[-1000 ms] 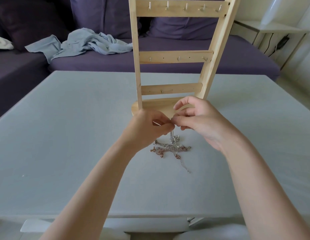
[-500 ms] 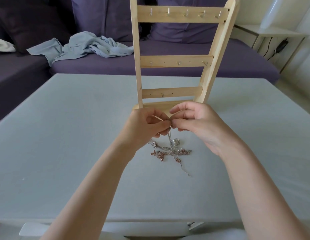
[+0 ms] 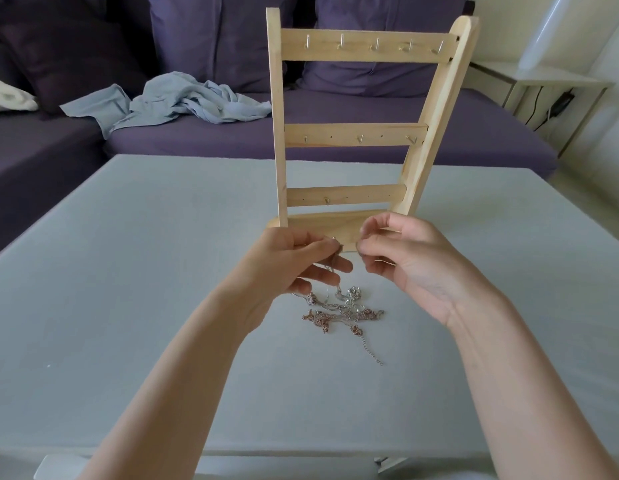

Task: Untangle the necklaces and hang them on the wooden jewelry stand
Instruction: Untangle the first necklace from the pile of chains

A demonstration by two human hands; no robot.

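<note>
Table [image 3: 128, 271] (pale grey) fronts purple sofa [image 3: 335, 140], bears necklaces [image 3: 342, 310].

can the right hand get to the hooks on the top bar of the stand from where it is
Probably yes: the right hand sits just before the stand, and nothing blocks the way up to the top bar hooks, all bare.
</note>
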